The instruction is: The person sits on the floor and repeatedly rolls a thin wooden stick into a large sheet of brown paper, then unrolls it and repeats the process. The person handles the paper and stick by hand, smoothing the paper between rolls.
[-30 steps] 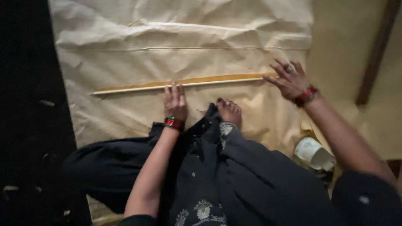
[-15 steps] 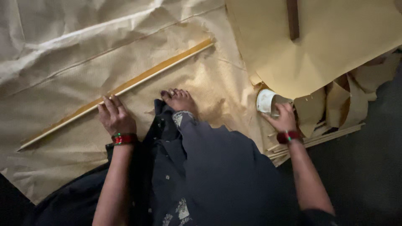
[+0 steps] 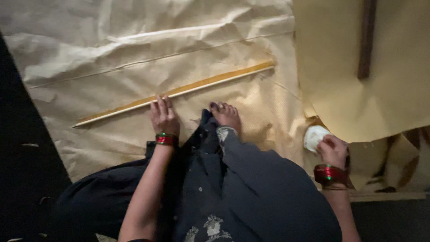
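Kneeling on the floor, I look down at a wide sheet of tan paper (image 3: 148,49) that covers most of the ground before me; it is creased and crumpled, with long fold lines running across it; to the left the floor (image 3: 20,170) is dark and the light is dim. On the far right a second, smoother sheet of paper (image 3: 331,76) overlaps the first, and a dark narrow strip (image 3: 368,40) lies on it, running away from me; below that sheet, near the right edge, folded scraps of paper (image 3: 380,161) lie in a loose heap. A long thin wooden stick (image 3: 179,91) lies on the crumpled paper, slanting from near left to far right.

My left hand (image 3: 164,117) lies flat, palm down, fingers together and stretched forward; the fingertips touch the stick near its middle; red and green bangles (image 3: 166,139) sit at the wrist, and the arm runs straight back toward me. My right hand (image 3: 332,150) is out to the right, curled around a small white roll (image 3: 315,137), gripping it at the edge of the paper; that wrist also wears bangles. My bare foot (image 3: 226,114) rests on the paper between the hands, poking out from dark clothing (image 3: 251,192).
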`<state>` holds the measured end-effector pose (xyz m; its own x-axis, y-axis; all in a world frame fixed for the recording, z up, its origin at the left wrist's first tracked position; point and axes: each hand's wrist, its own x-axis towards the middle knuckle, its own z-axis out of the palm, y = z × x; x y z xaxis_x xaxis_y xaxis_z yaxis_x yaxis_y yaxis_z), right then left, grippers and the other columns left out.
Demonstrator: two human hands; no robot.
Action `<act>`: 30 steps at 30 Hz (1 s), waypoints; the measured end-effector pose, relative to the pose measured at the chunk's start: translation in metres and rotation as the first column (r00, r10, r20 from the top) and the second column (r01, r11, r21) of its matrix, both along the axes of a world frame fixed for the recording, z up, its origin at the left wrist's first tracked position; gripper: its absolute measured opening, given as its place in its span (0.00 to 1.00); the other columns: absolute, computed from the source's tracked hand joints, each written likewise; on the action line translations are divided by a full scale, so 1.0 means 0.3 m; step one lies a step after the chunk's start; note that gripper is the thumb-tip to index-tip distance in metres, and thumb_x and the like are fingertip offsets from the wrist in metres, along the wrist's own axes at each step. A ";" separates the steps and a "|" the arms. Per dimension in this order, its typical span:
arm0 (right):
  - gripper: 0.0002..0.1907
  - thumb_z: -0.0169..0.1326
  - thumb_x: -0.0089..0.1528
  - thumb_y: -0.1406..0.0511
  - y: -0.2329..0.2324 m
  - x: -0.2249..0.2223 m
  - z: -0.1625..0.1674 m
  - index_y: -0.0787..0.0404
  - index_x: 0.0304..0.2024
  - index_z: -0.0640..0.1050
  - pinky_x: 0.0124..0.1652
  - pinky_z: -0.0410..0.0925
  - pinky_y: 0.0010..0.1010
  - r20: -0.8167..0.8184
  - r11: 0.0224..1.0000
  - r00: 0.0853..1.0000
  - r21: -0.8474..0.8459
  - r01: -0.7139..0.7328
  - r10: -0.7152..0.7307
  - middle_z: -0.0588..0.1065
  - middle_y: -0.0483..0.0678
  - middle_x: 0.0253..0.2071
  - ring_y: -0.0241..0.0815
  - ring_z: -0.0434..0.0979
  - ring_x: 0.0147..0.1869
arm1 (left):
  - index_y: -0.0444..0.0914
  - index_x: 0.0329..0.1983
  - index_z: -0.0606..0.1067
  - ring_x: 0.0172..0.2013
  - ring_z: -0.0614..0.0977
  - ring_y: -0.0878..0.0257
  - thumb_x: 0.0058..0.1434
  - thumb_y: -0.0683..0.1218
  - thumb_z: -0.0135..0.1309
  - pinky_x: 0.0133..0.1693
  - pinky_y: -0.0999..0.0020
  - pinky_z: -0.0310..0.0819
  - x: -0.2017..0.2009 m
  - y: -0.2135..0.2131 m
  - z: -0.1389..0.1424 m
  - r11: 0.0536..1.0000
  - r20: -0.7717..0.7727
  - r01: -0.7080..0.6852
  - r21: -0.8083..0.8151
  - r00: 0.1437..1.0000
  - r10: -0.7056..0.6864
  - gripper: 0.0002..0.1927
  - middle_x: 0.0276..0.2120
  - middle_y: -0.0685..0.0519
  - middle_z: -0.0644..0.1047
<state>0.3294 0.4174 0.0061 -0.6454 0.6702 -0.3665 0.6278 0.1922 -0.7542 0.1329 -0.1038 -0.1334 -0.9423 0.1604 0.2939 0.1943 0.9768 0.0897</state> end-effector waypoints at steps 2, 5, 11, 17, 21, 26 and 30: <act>0.22 0.57 0.59 0.67 -0.099 -0.152 -0.012 0.63 0.56 0.73 0.46 0.77 0.40 -0.081 0.983 0.995 -0.169 -0.074 0.061 0.75 0.54 0.45 0.49 0.80 0.47 | 0.32 0.66 0.74 0.62 0.72 0.34 0.64 0.40 0.48 0.58 0.42 0.70 0.000 0.002 0.017 1.000 0.016 -0.004 0.014 1.000 0.004 0.26 0.66 0.36 0.70; 0.27 0.50 0.63 0.69 -0.298 -0.454 -0.050 0.58 0.66 0.68 0.46 0.78 0.38 -0.152 0.866 0.967 -0.431 -0.253 0.206 0.72 0.52 0.49 0.46 0.79 0.50 | 0.33 0.67 0.73 0.62 0.72 0.34 0.65 0.40 0.48 0.59 0.43 0.70 -0.004 0.010 0.034 1.000 0.018 0.003 0.020 1.000 -0.004 0.26 0.66 0.35 0.70; 0.43 0.61 0.59 0.68 -0.548 -0.842 -0.100 0.48 0.71 0.54 0.29 0.74 0.34 0.025 0.788 0.905 -0.502 -0.356 0.425 0.71 0.51 0.48 0.43 0.82 0.35 | 0.33 0.68 0.71 0.62 0.73 0.34 0.64 0.40 0.48 0.60 0.43 0.70 -0.011 0.022 0.043 0.999 0.006 -0.027 0.029 1.000 0.027 0.27 0.66 0.36 0.70; 0.48 0.62 0.57 0.71 -0.613 -0.860 -0.193 0.50 0.72 0.49 0.25 0.75 0.34 0.055 0.795 0.889 -0.476 -0.377 0.454 0.77 0.54 0.41 0.43 0.81 0.30 | 0.32 0.69 0.70 0.63 0.71 0.34 0.64 0.40 0.48 0.60 0.43 0.69 0.004 0.014 0.064 1.000 0.094 -0.016 0.019 0.995 0.014 0.28 0.67 0.36 0.68; 0.51 0.61 0.54 0.74 -0.726 -0.815 -0.278 0.51 0.74 0.51 0.28 0.77 0.33 -0.005 0.715 0.839 -0.522 -0.466 0.544 0.77 0.54 0.36 0.43 0.80 0.31 | 0.32 0.70 0.69 0.63 0.71 0.34 0.65 0.40 0.48 0.60 0.42 0.69 0.006 0.013 0.075 1.000 0.097 -0.013 0.015 0.995 0.011 0.28 0.68 0.36 0.67; 0.51 0.59 0.53 0.78 -0.706 -0.811 -0.297 0.53 0.75 0.53 0.32 0.78 0.33 -0.218 0.705 0.812 -0.410 -0.579 0.541 0.75 0.48 0.40 0.42 0.80 0.35 | 0.33 0.69 0.69 0.63 0.71 0.34 0.64 0.42 0.49 0.58 0.40 0.69 0.003 0.021 0.074 0.999 0.092 -0.031 0.014 0.995 0.030 0.29 0.68 0.37 0.67; 0.50 0.56 0.54 0.77 -0.544 -0.843 -0.221 0.49 0.75 0.52 0.27 0.77 0.35 0.044 0.885 0.960 -0.400 -0.237 0.277 0.76 0.51 0.34 0.43 0.80 0.28 | 0.33 0.69 0.70 0.62 0.71 0.34 0.65 0.41 0.48 0.58 0.41 0.69 0.001 0.023 0.069 0.999 0.067 -0.035 0.027 0.997 0.033 0.28 0.67 0.37 0.68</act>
<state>0.0766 0.2542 -0.0600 -0.7237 0.2778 -0.6318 0.6699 0.0625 -0.7398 0.1333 -0.0970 -0.1126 -0.9646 0.1205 0.2348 0.1538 0.9796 0.1292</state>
